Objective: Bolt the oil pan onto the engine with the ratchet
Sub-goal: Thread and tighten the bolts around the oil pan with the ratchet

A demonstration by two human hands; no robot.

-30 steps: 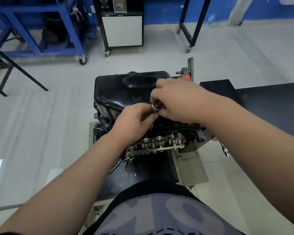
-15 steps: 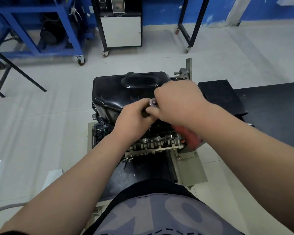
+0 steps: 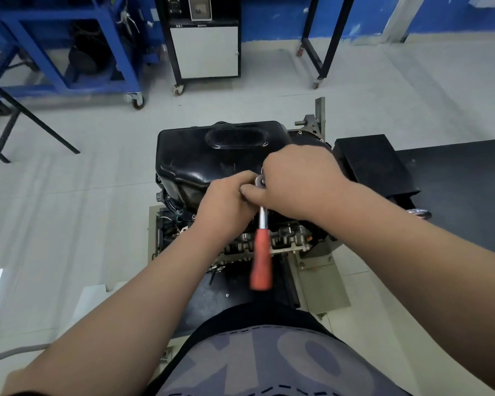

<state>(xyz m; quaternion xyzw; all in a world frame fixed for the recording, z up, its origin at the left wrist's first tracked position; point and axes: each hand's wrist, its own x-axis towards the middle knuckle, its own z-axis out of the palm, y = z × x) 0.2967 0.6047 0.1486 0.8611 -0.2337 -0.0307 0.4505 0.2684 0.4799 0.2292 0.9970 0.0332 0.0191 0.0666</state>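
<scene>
Both sets of fingers curl round the steel head of the ratchet (image 3: 262,241), left hand (image 3: 226,201) against right hand (image 3: 297,184), at the glossy black oil pan (image 3: 200,155)'s near edge; red handle blurred.

Floor (image 3: 69,224) was pale grey, glossy. At 11 o'clock stood a blue wheeled frame (image 3: 69,90) with dark machinery inside. At 12 o'clock, a white cabinet (image 3: 205,51) on casters, black edging. At 1 o'clock, a black metal stand (image 3: 333,41), 1 caster seen. At 3 o'clock a black block (image 3: 375,164) lay beside a dark bench top (image 3: 469,172). At 9 o'clock, black slanted legs (image 3: 26,112); at 8 o'clock, a grey hose (image 3: 12,353).
</scene>
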